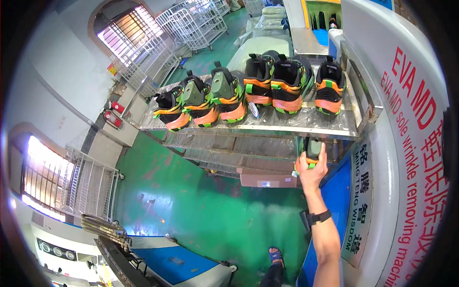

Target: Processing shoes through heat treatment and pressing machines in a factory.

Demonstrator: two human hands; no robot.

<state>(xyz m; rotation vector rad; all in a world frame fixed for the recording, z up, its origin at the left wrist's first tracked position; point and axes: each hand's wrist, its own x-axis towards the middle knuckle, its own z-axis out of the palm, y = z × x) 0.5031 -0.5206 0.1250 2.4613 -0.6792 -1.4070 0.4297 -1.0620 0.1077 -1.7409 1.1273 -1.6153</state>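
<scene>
My right hand (pixel 313 167) reaches forward, fingers wrapped around a sneaker (pixel 313 149) just below the front edge of the rack's top shelf. Black and bright green with a dark olive piece at its heel, this sneaker is partly covered by my fingers. A dark band (pixel 319 218) circles my right wrist. Above the hand, several similar sneakers (pixel 287 88) with orange and green trim stand in a row on the metal rack (pixel 267 127), heels toward me. Two at the left, one of them this sneaker (pixel 221 86), carry olive heel pieces. My left hand is out of the picture.
A large pale machine (pixel 382 162) with a blue lower panel rises close on the right. Under the rack sits a cardboard box (pixel 267 179). White wire carts (pixel 191 24) stand at the back left. Another blue-and-white machine (pixel 177 263) is at the lower left.
</scene>
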